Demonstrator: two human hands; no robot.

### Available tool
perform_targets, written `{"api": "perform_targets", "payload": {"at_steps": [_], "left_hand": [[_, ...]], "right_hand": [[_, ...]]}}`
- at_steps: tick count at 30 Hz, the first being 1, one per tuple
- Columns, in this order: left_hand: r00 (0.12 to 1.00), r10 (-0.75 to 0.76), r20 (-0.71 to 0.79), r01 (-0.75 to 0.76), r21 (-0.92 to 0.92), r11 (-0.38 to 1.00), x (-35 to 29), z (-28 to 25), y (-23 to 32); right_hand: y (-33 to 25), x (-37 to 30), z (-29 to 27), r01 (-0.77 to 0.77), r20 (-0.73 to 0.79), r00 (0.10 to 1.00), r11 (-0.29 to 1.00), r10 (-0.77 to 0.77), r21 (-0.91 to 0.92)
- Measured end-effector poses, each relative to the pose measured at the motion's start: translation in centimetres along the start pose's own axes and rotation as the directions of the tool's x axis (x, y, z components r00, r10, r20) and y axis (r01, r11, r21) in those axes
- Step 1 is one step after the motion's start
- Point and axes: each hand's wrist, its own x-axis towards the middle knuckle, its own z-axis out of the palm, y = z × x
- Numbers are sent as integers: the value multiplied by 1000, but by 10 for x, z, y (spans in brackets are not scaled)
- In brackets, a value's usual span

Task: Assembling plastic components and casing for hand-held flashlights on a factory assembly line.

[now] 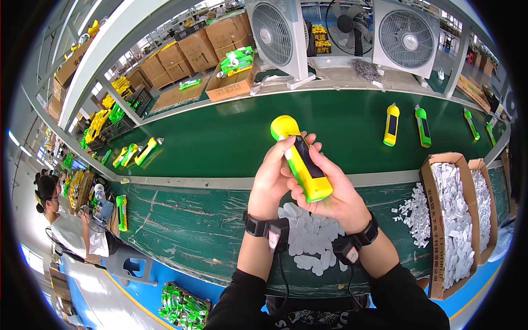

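Both my hands hold one yellow and green flashlight (310, 182), with a round head and a dark panel along its body. Its head points up and left, over the near edge of the belt. My left hand (269, 175) grips its left side, with the thumb up near the head. Around the right side and lower end, my right hand (340, 191) is closed, its thumb lying by the dark panel. Several fingertips behind the flashlight are hidden. Beneath my wrists lies a pile of flat, whitish oval plastic pieces (311, 234) on the worn green table.
On the green belt (220, 137) lie a yellow flashlight (391, 125), green flashlights (423, 126) and several more at left. Cardboard boxes (437, 242) of white pieces stand right, beside a small loose pile (413, 214). A person (71, 220) sits far left. Fans (408, 41) stand behind.
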Motion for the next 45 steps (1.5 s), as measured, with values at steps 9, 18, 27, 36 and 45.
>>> {"api": "perform_targets", "payload": {"at_steps": [9, 18, 27, 36, 45], "left_hand": [[1000, -1, 15, 4, -198, 980, -1, 5, -5], [850, 355, 390, 10, -684, 730, 22, -11, -47], [990, -141, 10, 136, -339, 931, 37, -17, -48], [980, -145, 133, 154, -55, 987, 25, 10, -47], [991, -78, 108, 40, 319, 947, 6, 30, -41]], "right_hand": [[4, -8, -6, 1, 235, 971, 992, 29, -124], [6, -1, -18, -163, 102, 966, 864, 239, -477], [-89, -159, -75, -410, 102, 805, -672, -585, -617], [-83, -186, -96, -605, -116, 764, -642, -635, -471], [-86, -159, -63, -306, -142, 822, -217, -552, -927]]}}
